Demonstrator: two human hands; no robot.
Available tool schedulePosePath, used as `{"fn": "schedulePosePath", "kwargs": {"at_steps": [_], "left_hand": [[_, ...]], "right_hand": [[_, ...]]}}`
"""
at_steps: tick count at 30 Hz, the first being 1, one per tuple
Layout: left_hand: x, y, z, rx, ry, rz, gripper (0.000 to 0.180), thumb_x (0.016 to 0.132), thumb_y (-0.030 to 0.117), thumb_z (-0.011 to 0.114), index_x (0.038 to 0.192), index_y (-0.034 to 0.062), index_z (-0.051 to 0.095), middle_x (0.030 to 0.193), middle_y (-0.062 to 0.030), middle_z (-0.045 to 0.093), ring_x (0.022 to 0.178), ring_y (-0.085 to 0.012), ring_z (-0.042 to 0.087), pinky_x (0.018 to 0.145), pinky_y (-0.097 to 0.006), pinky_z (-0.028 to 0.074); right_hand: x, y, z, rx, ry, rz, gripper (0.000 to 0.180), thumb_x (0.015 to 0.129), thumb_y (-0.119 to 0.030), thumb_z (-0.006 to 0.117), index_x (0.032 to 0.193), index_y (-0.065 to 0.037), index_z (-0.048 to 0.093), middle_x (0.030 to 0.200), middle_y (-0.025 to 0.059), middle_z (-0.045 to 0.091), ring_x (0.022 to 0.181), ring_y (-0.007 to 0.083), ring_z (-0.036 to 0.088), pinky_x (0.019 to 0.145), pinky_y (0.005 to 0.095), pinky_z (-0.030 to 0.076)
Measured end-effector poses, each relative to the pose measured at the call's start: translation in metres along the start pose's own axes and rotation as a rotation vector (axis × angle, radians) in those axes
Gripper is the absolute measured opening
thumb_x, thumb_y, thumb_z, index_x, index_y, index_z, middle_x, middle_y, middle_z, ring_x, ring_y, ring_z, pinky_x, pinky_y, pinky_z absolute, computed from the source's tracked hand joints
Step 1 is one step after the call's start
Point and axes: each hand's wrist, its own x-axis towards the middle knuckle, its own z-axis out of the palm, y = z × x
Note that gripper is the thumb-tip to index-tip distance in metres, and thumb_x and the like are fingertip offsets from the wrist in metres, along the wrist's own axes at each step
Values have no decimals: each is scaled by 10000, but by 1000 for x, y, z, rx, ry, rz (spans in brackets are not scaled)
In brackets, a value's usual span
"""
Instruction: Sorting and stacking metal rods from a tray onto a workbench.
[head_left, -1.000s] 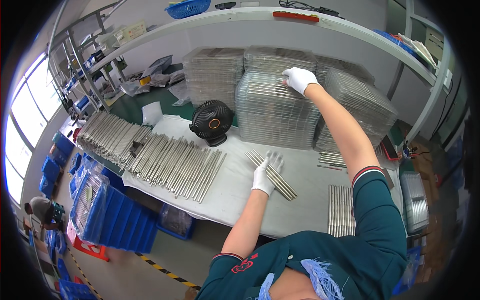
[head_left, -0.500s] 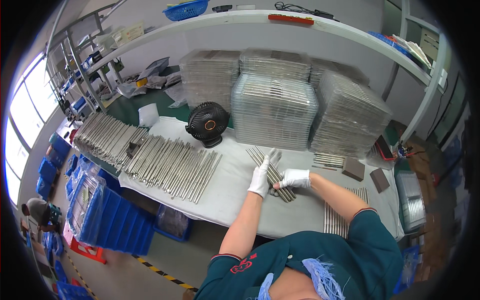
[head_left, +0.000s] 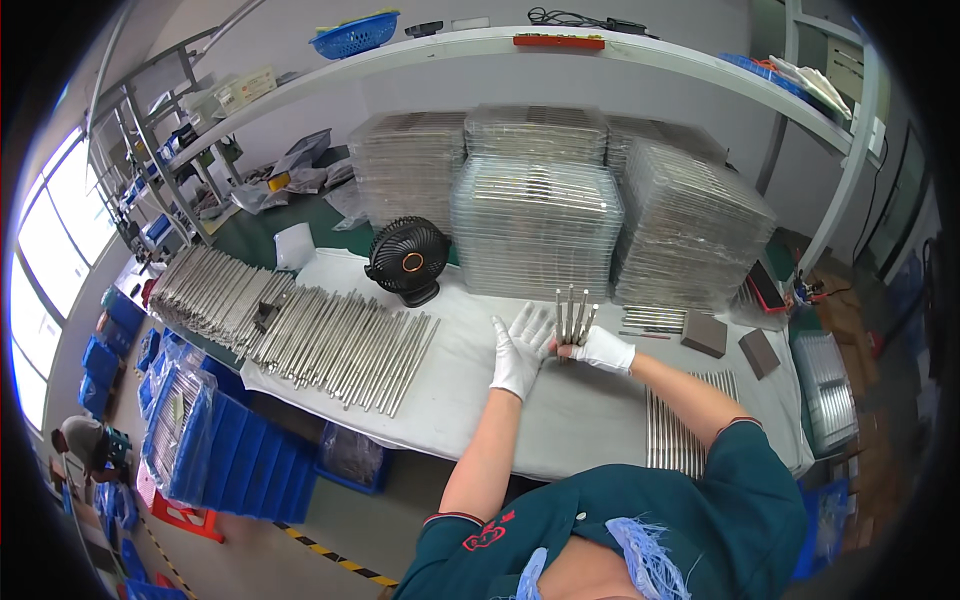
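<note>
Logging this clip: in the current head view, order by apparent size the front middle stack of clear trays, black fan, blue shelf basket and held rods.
1. Front middle tray stack
2. Black fan
3. Blue basket
4. Held rods, by visible part only; the right hand partly covers them

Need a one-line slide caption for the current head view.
Gloved right hand grips several metal rods beside the open left hand, with stacked clear trays behind.

Green-topped desk (head_left: 345, 238) partly under a white cloth (head_left: 455, 410), a long row of silver rods (head_left: 345, 345) at left, black fan (head_left: 408, 260), stacked clear trays (head_left: 535, 230) behind, brown blocks (head_left: 705, 334) and a shorter rod row (head_left: 672, 435) at right.
</note>
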Motion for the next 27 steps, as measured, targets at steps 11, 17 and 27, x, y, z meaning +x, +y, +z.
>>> {"fn": "schedulePosePath", "kwargs": {"at_steps": [11, 17, 27], "left_hand": [[-9, 7, 6, -45, 45, -20, 676, 861, 605, 249, 1289, 94, 361, 1302, -106, 396, 1172, -254, 413, 980, -382, 327], [-6, 4, 3, -161, 33, -14, 576, 895, 491, 344, 1275, 58, 352, 1303, -132, 376, 1163, -262, 421, 976, -383, 354], [-8, 4, 5, -200, 54, -41, 514, 898, 439, 383, 1229, 46, 381, 1229, -130, 433, 1138, -276, 438, 985, -392, 355]], "right_hand": [[37, -156, -46, -1162, 71, -411, 253, 732, -65, 552, 968, -143, 597, 825, 114, 620, 722, 294, 590, 628, 348, 473], [127, -173, -137, -1213, 489, -293, 263, 769, -209, 578, 973, -44, 602, 905, 171, 617, 853, 335, 583, 741, 393, 461], [172, -142, -170, -1344, 356, -68, 306, 766, -238, 597, 1013, -57, 597, 921, 168, 617, 878, 337, 578, 773, 396, 458]]}}
